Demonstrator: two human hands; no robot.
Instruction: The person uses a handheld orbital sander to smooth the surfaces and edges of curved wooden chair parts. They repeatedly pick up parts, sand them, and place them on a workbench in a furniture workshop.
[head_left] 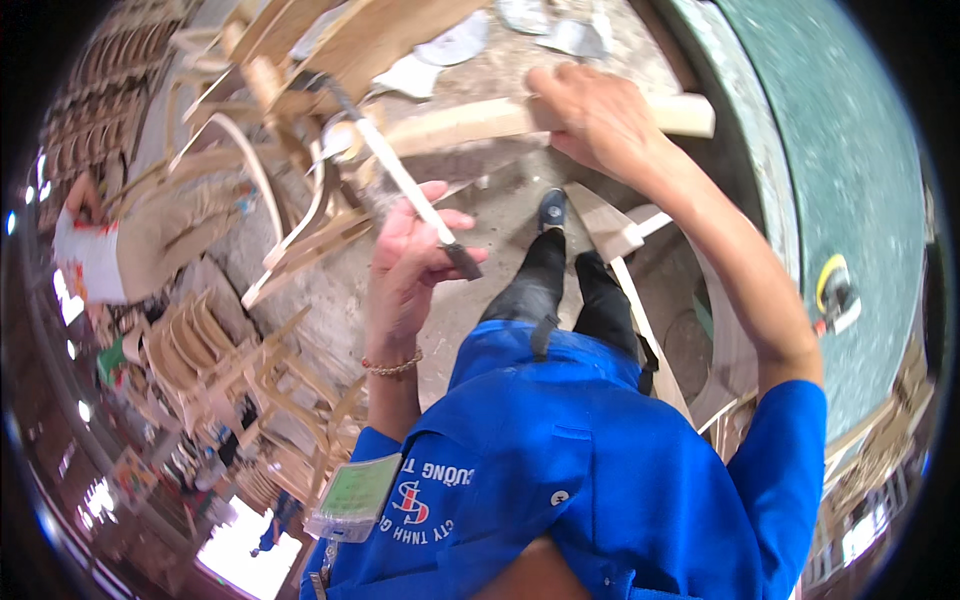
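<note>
1. Your right hand point(600, 115) is closed over the curved wooden piece point(470, 122), back of the hand uppermost. Your left hand point(405, 250) is half open, fingers loosely curled about the white-handled tool point(405, 180) near its dark lower end.

2. The wooden piece lies across the view beyond your feet, its right end near the left edge of the green desk point(860, 120). Its left end runs toward the wooden chair frame point(265, 85); you can't tell from here whether they touch.

3. The tool's far end is blurred; it may be a hammer head.

4. To work well, it seems best to firm up the left grip before swinging or pressing, steady the wood with your right hand, and leave those fingers out of the tool's path.

5. Your blue shirt point(640, 470) bears white lettering and a red-and-white emblem point(411, 502), upside down in this view. Beside them hangs a badge point(355, 495) with a green card, its print too small to read.
</note>
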